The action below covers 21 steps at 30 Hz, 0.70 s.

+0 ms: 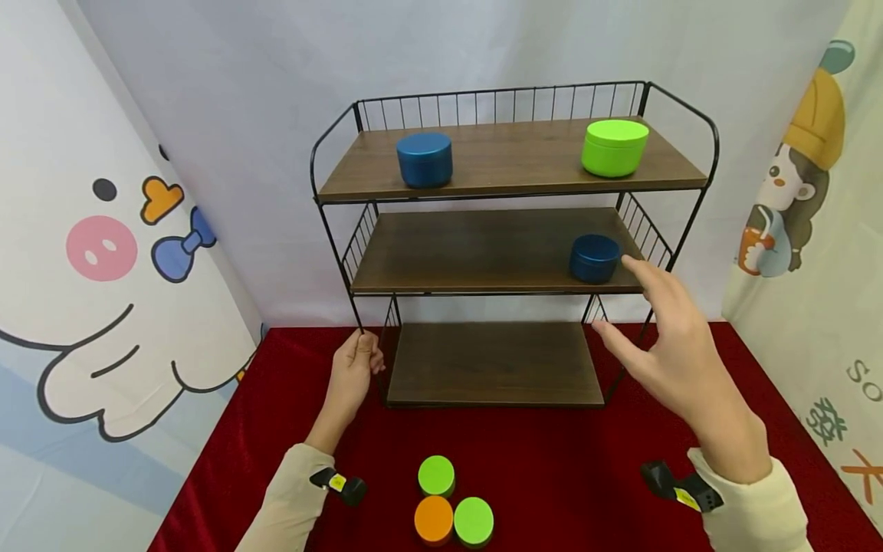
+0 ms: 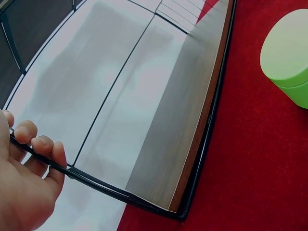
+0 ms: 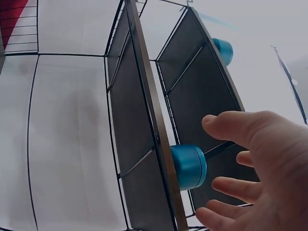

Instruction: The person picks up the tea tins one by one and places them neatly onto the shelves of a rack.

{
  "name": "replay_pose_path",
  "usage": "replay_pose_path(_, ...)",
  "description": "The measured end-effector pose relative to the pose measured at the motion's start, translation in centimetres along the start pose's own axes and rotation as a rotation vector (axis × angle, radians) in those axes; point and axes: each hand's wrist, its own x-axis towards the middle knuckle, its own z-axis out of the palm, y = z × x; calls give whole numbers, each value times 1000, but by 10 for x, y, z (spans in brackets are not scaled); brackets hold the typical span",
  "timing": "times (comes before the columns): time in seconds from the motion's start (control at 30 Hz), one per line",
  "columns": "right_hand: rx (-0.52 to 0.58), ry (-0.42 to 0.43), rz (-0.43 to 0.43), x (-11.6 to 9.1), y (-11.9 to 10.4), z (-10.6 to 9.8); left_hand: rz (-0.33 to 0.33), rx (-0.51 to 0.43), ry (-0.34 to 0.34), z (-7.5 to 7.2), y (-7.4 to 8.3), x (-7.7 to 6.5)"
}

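A blue round tin (image 1: 595, 259) stands near the right end of the middle shelf (image 1: 476, 249). Beside it my right hand (image 1: 679, 360) is held with thumb and fingers spread, nothing between them; in the right wrist view the fingertips are close to the tin (image 3: 188, 167). My left hand (image 1: 353, 368) grips the black side post of the rack at the lower left, its fingers curled round the thin metal (image 2: 48, 161). On the top shelf (image 1: 510, 157) stand another blue tin (image 1: 425, 161) at the left and a green tin (image 1: 615, 149) at the right.
Two green tins (image 1: 437, 476) (image 1: 474, 522) and an orange tin (image 1: 434, 520) sit together on the red cloth (image 1: 552, 475) in front of the rack. The bottom shelf (image 1: 493, 364) is just above the cloth. Printed curtains (image 1: 103, 322) hang on both sides.
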Motion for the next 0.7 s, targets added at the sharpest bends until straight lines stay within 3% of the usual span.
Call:
replay_pose_path(0.3, -29, 70, -74, -41, -12, 32, 5, 10, 5, 0, -1, -1)
replay_pose_path(0.7, 121, -151, 57, -92, -26, 62, -5, 0, 7, 1, 0, -1)
